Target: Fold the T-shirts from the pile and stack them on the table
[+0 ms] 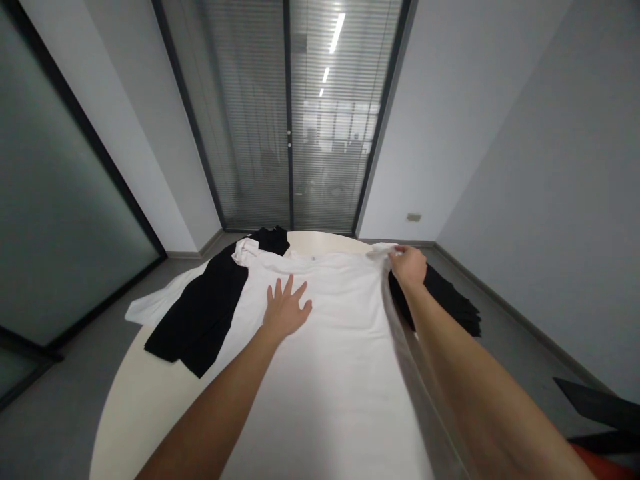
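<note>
A white T-shirt (340, 373) lies spread out over the table, its neckline at the far side and its body stretching toward me. My left hand (287, 309) rests flat on the upper chest of the shirt, fingers spread. At the far right, my right hand (409, 265) pinches the shirt's sleeve between thumb and fingers. The left sleeve (246, 251) is bunched up and overlaps black clothing (205, 313). Part of the shirt's right side hangs in shadow beside my right forearm.
The round, pale table (135, 407) carries the clothes. White cloth (163, 300) lies beyond the black clothing at the left, and a stack of folded black garments (450, 300) sits at the right edge. Behind stand glass doors with blinds (240, 133). A dark object (600, 403) juts in at lower right.
</note>
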`<state>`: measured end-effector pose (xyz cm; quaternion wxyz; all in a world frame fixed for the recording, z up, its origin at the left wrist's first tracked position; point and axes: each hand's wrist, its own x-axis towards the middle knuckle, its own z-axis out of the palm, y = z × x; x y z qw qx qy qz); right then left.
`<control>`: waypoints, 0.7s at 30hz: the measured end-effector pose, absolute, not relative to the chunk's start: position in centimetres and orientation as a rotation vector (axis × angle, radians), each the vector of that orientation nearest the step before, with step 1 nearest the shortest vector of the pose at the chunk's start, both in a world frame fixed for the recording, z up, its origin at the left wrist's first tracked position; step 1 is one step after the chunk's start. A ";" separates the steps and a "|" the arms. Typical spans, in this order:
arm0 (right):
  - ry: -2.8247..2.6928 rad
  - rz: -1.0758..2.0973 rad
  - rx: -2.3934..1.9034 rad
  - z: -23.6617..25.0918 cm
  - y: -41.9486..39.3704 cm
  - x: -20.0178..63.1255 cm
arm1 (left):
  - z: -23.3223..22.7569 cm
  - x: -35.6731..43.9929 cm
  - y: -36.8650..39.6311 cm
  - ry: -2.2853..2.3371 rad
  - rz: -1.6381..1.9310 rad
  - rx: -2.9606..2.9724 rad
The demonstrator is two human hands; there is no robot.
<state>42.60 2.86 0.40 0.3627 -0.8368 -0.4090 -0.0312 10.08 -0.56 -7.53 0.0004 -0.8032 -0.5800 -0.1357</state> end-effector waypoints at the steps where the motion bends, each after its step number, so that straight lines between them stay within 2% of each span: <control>1: -1.028 -0.055 -2.207 0.7 2.9 43.5 | -7.5 10.1 -0.6 -1.814 -0.421 -2.540; 7: -1.058 0.032 -2.400 0.3 2.7 45.7 | -7.5 10.1 -0.6 -1.811 -0.396 -2.571; 16: -1.078 -0.005 -2.289 -0.1 3.4 45.6 | -7.0 10.2 -0.8 -1.810 -0.369 -2.570; 21: -1.250 -0.356 -2.320 0.3 3.1 44.3 | -7.2 10.1 -0.6 -1.809 -0.363 -2.580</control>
